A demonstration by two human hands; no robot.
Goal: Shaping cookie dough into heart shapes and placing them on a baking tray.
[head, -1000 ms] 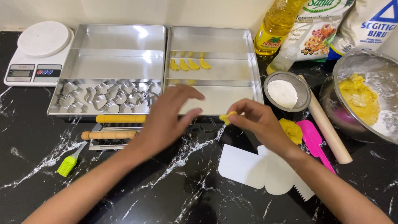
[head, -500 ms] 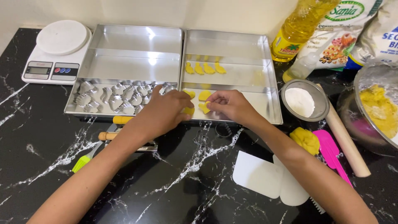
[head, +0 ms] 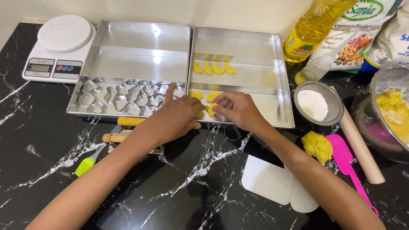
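On the far left a white scale (head: pixel 59 47) sits on the black marbled counter (head: pixel 38 140); next to it the left tray (head: pixel 140 47) holds only a heap of metal cutters (head: pixel 123 99) along its near edge, with no dough in it; below it lie a green brush (head: pixel 87 162) and wooden-handled tools (head: pixel 121 130). The left hand (head: pixel 172 119) rests at the seam of the two trays, forefinger raised, the other fingers curled toward a yellow dough piece (head: pixel 210 109), which the right hand (head: pixel 238 111) pinches at the near edge of the right tray (head: pixel 255 47). That tray carries a row of four cut shapes (head: pixel 214 68) farther back and two more (head: pixel 204 95) beside the hands, so only a small part seems filled; most of both trays is bare. The shapes look small, flat, smooth and bright yellow. To the right wait a flour sieve (head: pixel 317 104), a dough lump (head: pixel 317 146), a pink spatula (head: pixel 349 164), a rolling pin (head: pixel 358 147) and a bowl (head: pixel 390 113) with more dough, suggesting much remains.
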